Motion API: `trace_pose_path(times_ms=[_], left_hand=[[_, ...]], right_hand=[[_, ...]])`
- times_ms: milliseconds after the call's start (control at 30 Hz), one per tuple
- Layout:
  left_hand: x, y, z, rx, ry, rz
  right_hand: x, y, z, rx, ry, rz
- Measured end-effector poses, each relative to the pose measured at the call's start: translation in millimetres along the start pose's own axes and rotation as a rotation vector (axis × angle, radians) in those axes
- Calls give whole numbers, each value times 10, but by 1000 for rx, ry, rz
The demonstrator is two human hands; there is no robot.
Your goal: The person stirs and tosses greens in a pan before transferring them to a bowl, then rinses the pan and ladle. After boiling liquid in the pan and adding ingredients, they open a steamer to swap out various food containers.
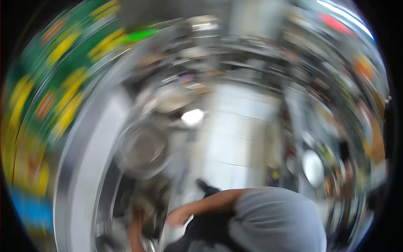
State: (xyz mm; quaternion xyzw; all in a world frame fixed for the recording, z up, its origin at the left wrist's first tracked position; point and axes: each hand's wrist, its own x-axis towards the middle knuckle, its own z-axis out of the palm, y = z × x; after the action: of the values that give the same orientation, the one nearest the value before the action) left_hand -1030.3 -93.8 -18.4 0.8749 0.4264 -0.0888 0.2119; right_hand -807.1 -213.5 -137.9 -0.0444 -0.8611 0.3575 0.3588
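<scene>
Motion blur smears everything. The right hand [178, 217], on a bare forearm from a grey sleeve, points left and slightly down beside the steel surface [79, 168]. The left hand [135, 220] lies near it. I cannot tell either grip. Beyond them sits a round grey metal bowl [145, 148], its contents unreadable.

It is all blurry. A pale tiled floor [235, 134] runs down the middle. Left of the floor stands a shiny metal counter [82, 168].
</scene>
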Motion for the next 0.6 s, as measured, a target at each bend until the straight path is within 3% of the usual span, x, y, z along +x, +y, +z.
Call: trace_pose_path(times_ms=[33,67,100,133,167,200,233,400,600], left_hand=[[216,207,-21,-35,-2,-13],[346,450,-68,-72,-9,-63],[435,645,-62,-81,-27,-93],[435,721,-51,-77,-42,-117],[430,795,-30,-81,-57,-127],[453,843,-19,-74,-69,-130],[460,857,-16,-70,-82,-132],[540,893,-25,-57,-131,-143],[586,838,-69,-56,-156,-168]], right_hand=[[84,-69,-117,100,271,-263],[164,-55,-300,271,-44,-165],[151,-85,-302,107,-11,7],[112,481,251,675,65,682],[202,723,351,1001,29,902],[213,672,199,983,59,897],[270,626,90,599,31,220],[160,572,-4,511,24,413],[136,529,-84,471,56,450]])
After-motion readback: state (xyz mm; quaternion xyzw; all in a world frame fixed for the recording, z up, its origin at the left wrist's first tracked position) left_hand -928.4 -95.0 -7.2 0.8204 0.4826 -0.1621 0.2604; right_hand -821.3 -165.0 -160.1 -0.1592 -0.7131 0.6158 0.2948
